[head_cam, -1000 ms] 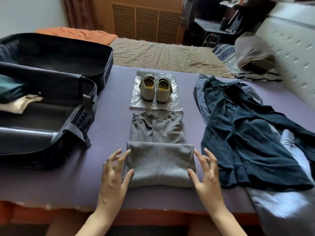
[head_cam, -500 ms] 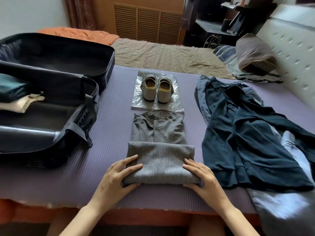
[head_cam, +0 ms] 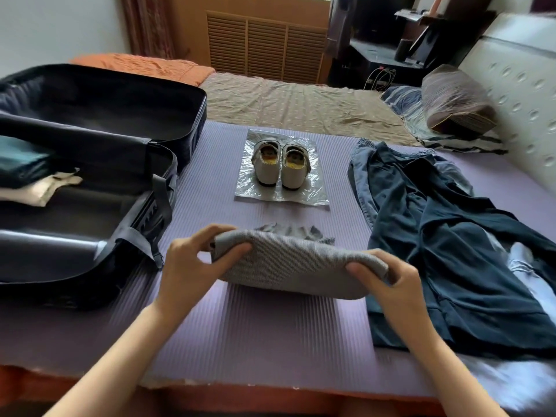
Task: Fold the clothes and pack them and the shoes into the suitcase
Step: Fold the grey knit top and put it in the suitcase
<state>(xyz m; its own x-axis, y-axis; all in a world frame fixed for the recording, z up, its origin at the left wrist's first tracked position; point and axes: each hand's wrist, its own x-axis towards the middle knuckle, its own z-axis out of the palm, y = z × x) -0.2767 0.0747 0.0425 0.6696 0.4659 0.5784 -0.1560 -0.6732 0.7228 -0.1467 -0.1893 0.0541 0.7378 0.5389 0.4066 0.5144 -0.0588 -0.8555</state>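
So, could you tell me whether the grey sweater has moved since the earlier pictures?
Yes: the left hand and right hand have lifted the grey sweater and rolled its folded end forward, toward the shoes.

Left hand [head_cam: 192, 263], right hand [head_cam: 388, 284] pinching (forearms extended).

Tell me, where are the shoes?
Head view, centre: the shoes stand on a plastic sheet just beyond the grey sweater, between the open suitcase at left and dark clothes at right.
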